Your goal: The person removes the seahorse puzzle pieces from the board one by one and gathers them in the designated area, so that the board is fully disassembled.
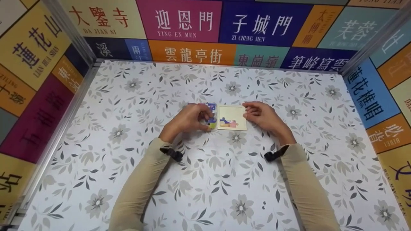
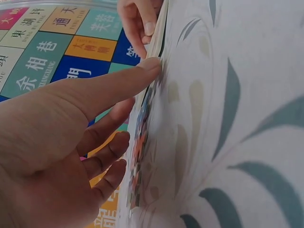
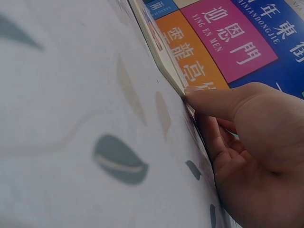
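Note:
A square pale puzzle board [image 1: 231, 113] with a raised rim lies flat on the table, with joined puzzle pieces [image 1: 228, 122] in its lower left part. Colourful loose pieces [image 1: 211, 123] lie along the board's left side, partly covered by my left hand [image 1: 192, 117]. In the left wrist view the thumb [image 2: 147, 69] reaches to the edge where board and pieces meet. The other fingers stay loosely bent, and no piece shows between them. My right hand [image 1: 261, 116] touches the board's right edge with thumb and fingertips; the right wrist view shows its thumb [image 3: 202, 99] against the board's corner.
A white tablecloth [image 1: 224, 179] with grey flowers and leaves covers the table. Coloured panels [image 1: 186, 19] with large characters stand along the back and both sides. Black straps with small devices [image 1: 173, 154] sit on both wrists.

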Motion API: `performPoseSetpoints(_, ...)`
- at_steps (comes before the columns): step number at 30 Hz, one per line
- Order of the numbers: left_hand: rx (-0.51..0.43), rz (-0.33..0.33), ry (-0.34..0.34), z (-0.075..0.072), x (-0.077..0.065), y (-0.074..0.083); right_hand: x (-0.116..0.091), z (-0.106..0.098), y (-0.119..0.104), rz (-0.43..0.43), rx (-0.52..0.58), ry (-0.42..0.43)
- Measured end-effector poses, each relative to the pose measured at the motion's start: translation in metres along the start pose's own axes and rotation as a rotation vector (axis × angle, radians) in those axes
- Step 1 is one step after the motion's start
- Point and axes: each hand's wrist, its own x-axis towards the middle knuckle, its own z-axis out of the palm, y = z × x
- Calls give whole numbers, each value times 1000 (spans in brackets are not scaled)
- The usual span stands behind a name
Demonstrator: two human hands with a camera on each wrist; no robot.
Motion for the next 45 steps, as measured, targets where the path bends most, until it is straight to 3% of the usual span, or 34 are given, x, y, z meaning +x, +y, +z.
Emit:
performPoseSetpoints(23, 23, -7, -39, -1, -3, -1, 0, 1, 1, 4, 20, -7)
performPoseSetpoints(36, -36, 8, -58, 1, -1, -2, 1, 2, 2, -2, 22, -18)
performPoseSetpoints(45, -29, 31, -6, 5, 6, 8, -4, 3, -15, 39, 14, -7)
